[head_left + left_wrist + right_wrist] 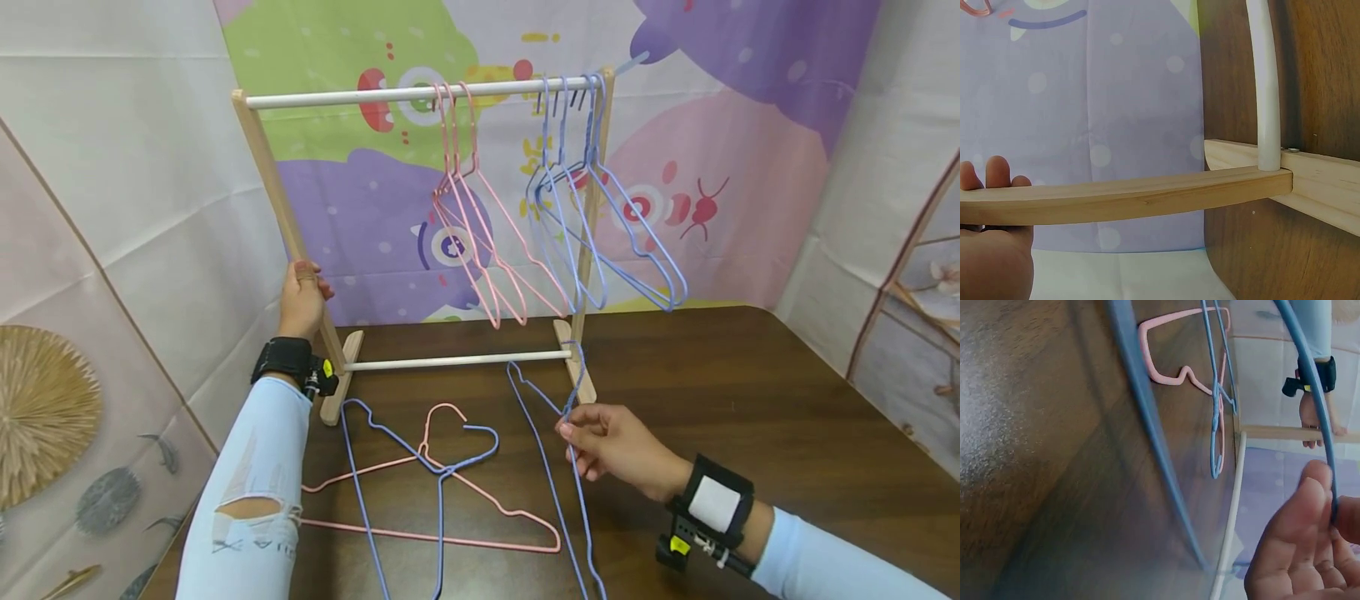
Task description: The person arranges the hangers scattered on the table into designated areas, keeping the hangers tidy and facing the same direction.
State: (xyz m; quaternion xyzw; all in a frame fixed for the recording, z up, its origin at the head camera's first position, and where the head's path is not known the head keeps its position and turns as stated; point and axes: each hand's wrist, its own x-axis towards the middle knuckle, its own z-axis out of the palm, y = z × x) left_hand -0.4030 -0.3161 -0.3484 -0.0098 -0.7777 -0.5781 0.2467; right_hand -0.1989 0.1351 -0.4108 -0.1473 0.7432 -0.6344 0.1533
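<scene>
My left hand [302, 302] grips the left wooden post [268, 175] of a small clothes rack, with fingers wrapped around the post [1147, 201] in the left wrist view. My right hand [626, 446] pinches a blue clothes hanger [582, 367] near its neck, between thumb and fingers. That hanger is in front of the rack's right foot [579, 375], hook up. In the right wrist view the hanger's wire [1159, 456] runs across the picture. Three pink hangers [454, 125] hang mid-rail, and several blue hangers [590, 117] hang at the right end.
On the brown table [750, 417] a blue hanger [444, 473] lies across a pink hanger [405, 534], between my arms. The rack has a white top rail [322, 98] and a white lower bar [457, 362]. A cartoon-printed cloth [337, 217] hangs behind.
</scene>
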